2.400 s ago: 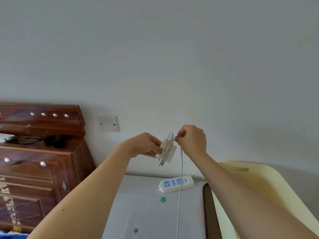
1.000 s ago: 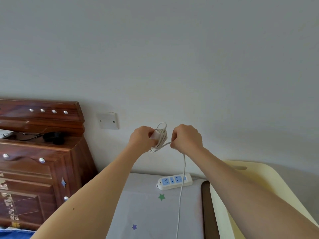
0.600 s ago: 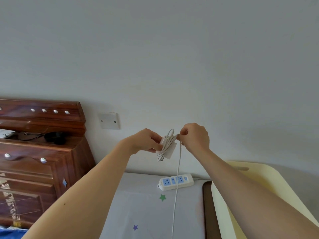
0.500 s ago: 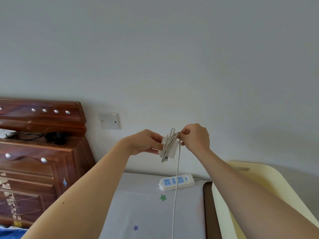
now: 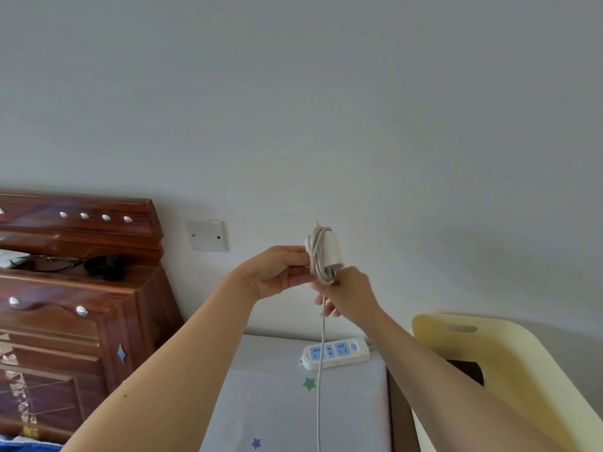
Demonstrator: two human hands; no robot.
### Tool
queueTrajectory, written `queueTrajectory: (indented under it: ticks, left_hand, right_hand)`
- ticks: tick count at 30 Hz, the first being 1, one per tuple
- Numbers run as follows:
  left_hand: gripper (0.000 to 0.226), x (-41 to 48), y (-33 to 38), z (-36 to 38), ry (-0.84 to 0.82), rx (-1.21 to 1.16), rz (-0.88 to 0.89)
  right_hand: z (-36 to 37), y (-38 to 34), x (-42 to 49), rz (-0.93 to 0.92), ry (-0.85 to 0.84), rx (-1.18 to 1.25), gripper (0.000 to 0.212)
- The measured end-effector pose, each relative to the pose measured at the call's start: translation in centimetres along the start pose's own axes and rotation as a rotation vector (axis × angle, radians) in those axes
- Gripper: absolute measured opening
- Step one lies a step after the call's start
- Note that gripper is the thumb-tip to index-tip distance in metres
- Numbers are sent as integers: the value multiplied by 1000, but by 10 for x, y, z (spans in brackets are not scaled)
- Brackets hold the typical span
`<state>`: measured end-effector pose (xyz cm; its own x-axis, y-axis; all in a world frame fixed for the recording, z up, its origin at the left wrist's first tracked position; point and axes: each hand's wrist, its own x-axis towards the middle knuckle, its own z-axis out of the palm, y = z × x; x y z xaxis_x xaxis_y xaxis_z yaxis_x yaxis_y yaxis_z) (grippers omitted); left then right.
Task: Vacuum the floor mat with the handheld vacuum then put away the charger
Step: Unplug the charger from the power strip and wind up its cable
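A white charger (image 5: 330,251) is held up in front of the wall, with several turns of its white cable wound around its body. My left hand (image 5: 277,272) grips the charger by its left side. My right hand (image 5: 347,293) sits just below it, fingers pinched on the charger cable (image 5: 321,370), which hangs straight down past the bottom edge of the view. No vacuum or floor mat is in sight.
A white power strip (image 5: 336,352) with blue sockets lies on a pale star-printed surface (image 5: 277,402) by the wall. A dark wooden dresser (image 5: 75,308) stands at left with glasses and a black object on top. A pale yellow plastic piece (image 5: 509,370) is at right.
The charger has turned upright and risen slightly in my left hand. My right hand has dropped from beside it to below it, carrying the cable around the body.
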<state>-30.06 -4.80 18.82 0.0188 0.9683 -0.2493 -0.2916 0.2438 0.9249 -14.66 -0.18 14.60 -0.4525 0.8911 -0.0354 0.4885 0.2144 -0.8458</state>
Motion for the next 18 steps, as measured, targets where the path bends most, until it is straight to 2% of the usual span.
queueTrajectory:
  ticks: [5,8,12,18]
  left_hand:
    - [13,8,6,7,215,26,107]
    - [24,13,1,3,376,134,165]
    - [22,19,-2,-8,614,437,236]
    - [10,13,-6,-19,651,864,247]
  right_hand:
    - [17,4,-5,-79,-167,-106,8]
    - [19,0,-4,-107,-197,-163,4]
    - [15,-3,-1,-117,-193,-320,7]
    - [1,-18,2,-70,-78,-482,13]
